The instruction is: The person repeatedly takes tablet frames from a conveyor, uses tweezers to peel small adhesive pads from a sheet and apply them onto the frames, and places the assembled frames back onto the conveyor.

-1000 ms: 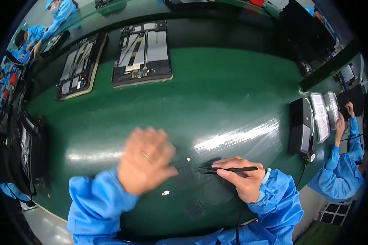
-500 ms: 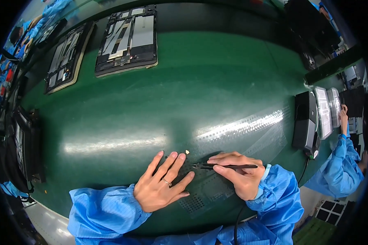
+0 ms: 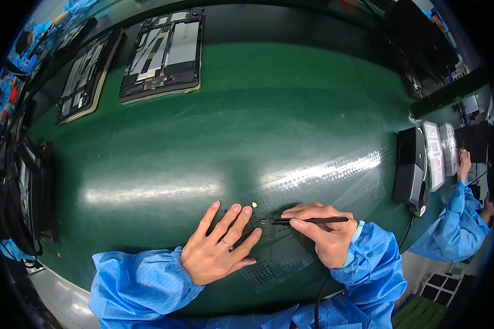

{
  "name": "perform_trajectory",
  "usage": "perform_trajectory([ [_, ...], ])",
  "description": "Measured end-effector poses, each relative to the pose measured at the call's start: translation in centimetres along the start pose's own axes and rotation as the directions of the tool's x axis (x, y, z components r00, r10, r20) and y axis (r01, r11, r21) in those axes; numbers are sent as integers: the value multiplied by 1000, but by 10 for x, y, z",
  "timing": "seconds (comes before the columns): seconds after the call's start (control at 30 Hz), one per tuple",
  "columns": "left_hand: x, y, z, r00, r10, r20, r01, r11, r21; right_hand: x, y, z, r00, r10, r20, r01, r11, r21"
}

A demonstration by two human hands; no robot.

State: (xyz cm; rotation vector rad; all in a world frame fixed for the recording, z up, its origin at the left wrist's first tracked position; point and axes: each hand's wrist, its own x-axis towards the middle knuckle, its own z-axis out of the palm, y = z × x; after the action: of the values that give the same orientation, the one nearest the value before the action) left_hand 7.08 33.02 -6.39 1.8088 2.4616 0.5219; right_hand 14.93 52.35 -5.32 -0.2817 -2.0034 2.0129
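My left hand [image 3: 219,249] lies flat and open on the green tabletop, fingers spread, a ring on one finger. Pinched in my right hand [image 3: 329,236] is a pair of black tweezers [image 3: 326,220], its tips pointing left toward the left hand's fingers. Under and beside the tips spreads a clear plastic sheet with dark dots [image 3: 260,271]; my left fingers rest at its left side. Just beyond the fingertips sits a tiny pale yellow piece [image 3: 254,204]. Whether the tweezer tips hold anything is too small to tell.
Clear perforated strips [image 3: 335,167] lie to the right, under glare. Two opened tablet-like devices [image 3: 184,44] rest at the far left. A black and grey box [image 3: 409,164] and clear trays [image 3: 434,153] stand at right, beside another person's blue sleeve [image 3: 450,225].
The view has shifted slightly, so the far devices appear farther left. My hands and the tweezers keep nearly the same place. The person at right has moved a little.
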Motion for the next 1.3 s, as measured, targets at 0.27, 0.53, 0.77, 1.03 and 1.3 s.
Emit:
perform_trajectory([
  [0.27,10,-1,9,1000,6,-8,-6,1000,13,11,4,-12,983,173,-62,-161,973,166],
  [0.53,20,-12,1,996,-50,-80,46,997,-56,67,-33,-3,994,100,-53,-70,910,409],
  [0.77,37,-156,-29,655,-507,-560,646,761,67,178,-6,51,999,-53,-6,50,883,468],
  [1.03,33,-226,-23,433,-692,-577,701,661,-267,227,46,123,997,10,71,-44,859,510],
  [1.3,71,-185,-29,467,-646,-604,601,733,-319,256,22,86,992,-109,64,53,820,569],
])
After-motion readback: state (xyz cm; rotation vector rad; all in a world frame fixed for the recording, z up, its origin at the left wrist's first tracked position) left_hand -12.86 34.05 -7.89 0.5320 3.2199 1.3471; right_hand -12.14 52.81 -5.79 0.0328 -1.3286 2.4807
